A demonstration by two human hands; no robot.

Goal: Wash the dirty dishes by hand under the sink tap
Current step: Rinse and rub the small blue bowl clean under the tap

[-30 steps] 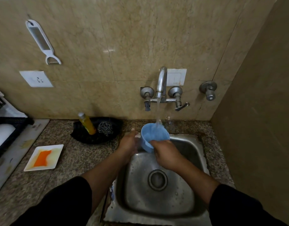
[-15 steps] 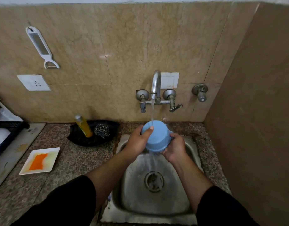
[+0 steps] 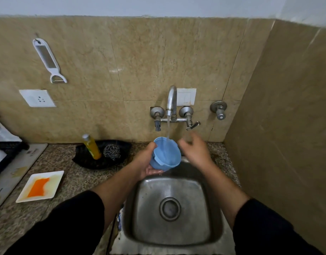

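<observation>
At the centre of the frame the left hand [image 3: 144, 163] cradles a small light-blue plastic cup [image 3: 166, 155] from below and from its left side. Its fingers curl under the base and hold the cup beneath the thin stream of water [image 3: 168, 128] from the curved chrome wall tap [image 3: 171, 100], above the far rim of the square stainless-steel sink [image 3: 211, 208]. Just right of the cup the right hand [image 3: 195, 152] hangs with fingers spread and loose, gripping nothing; it is blurred, so it only seems clear of the cup. At lower left a white square plate [image 3: 56, 174] bearing an orange sponge [image 3: 37, 187] lies on the speckled granite counter [image 3: 81, 181].
</observation>
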